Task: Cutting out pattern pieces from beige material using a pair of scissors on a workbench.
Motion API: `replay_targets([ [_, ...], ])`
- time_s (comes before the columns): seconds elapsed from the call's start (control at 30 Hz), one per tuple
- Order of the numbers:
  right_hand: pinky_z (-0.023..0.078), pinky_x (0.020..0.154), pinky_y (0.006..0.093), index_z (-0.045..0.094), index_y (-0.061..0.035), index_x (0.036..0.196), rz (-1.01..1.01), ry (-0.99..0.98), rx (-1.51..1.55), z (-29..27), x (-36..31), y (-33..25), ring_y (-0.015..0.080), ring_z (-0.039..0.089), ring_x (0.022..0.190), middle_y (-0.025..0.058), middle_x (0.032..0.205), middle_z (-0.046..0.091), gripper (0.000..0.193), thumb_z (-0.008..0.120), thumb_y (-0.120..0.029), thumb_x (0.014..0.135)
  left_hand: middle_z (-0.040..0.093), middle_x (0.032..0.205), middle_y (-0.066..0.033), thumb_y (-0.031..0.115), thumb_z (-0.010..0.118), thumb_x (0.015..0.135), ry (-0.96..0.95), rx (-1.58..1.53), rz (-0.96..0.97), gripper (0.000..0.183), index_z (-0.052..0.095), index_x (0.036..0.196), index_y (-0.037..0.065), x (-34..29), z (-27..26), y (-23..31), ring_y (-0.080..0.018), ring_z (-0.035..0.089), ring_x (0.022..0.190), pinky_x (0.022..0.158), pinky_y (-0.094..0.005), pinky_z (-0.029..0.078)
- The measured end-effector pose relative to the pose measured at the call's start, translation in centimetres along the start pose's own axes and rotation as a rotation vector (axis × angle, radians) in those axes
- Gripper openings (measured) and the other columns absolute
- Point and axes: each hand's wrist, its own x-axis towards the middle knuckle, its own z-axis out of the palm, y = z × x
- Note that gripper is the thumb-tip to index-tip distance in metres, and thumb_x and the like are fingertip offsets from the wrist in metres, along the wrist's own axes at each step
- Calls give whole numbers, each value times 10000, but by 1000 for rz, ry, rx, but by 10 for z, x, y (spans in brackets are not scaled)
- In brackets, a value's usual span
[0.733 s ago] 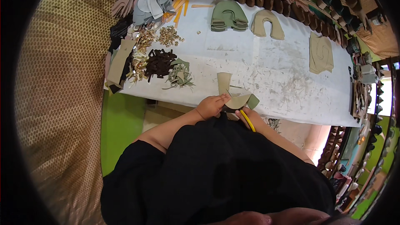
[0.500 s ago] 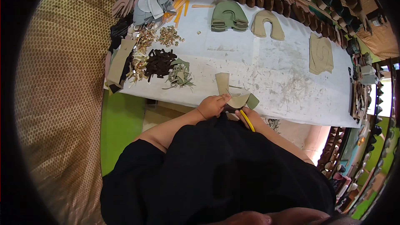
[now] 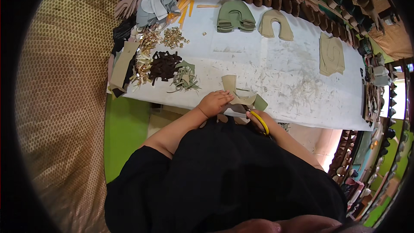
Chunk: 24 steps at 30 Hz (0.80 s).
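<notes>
At the near edge of the white-covered table, my left hand [image 3: 215, 102] grips a curved cut piece [image 3: 230, 83], beige on one face and green on the other, of leather-like sheet. Its fingers press together along the piece's left side. Scissors with yellow handles [image 3: 261, 122] sit in my right hand [image 3: 256, 115], their dark blades pointing up and left at the piece's lower edge. Whether the blades are closed on the material I cannot tell. Part of the right hand's fingers is hidden behind the handles. A narrow green sliver lies just above the piece.
Farther back lie a stack of green U-shaped pieces [image 3: 234, 11] and beige ones [image 3: 272, 19]; more beige pieces [image 3: 332, 54] lie at right. Brown strips [image 3: 164, 65], green offcuts [image 3: 185, 80] and gold-coloured bits [image 3: 174, 38] heap up at left. Brown shoe lasts [image 3: 277, 1] line the far edge.
My left hand has shifted slightly left, its fingers flatter on the piece. The scissors have swung in my right hand and show more of the yellow handle and the blades.
</notes>
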Motion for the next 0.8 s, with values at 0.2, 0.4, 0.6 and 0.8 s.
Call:
replay_targets([
  [0.2, 497, 713, 405, 581, -26, 934, -108, 84, -113, 11, 0, 6, 326, 639, 742, 176, 760, 618, 576, 473, -589, 983, 701, 1169, -77, 59, 680, 782, -13, 34, -6, 382, 686, 1164, 76, 4, -6, 17, -248, 669, 1090, 962, -362, 521],
  [0.4, 497, 768, 447, 586, -8, 942, -75, 119, -172, 15, 0, 2, 443, 642, 884, 250, 857, 652, 578, 505, -580, 970, 701, 1149, -99, 60, 653, 794, 27, 79, 3, 380, 670, 1174, 59, -1, 0, 23, -248, 679, 1063, 903, -356, 551],
  [0.6, 486, 728, 425, 570, -5, 951, -101, 138, -168, 19, -3, -3, 408, 624, 800, 241, 800, 624, 526, 495, -523, 1000, 706, 1114, -105, 86, 655, 797, 19, 139, -15, 387, 664, 1183, 68, -1, 5, 27, -258, 695, 1020, 845, -364, 570],
  [0.8, 485, 722, 430, 576, -3, 958, -113, 153, -193, 22, 1, 4, 415, 625, 801, 244, 795, 621, 506, 510, -504, 1000, 699, 1113, -86, 124, 666, 825, 8, 178, -12, 349, 660, 1166, 47, -1, 4, 28, -222, 686, 1026, 853, -343, 567],
])
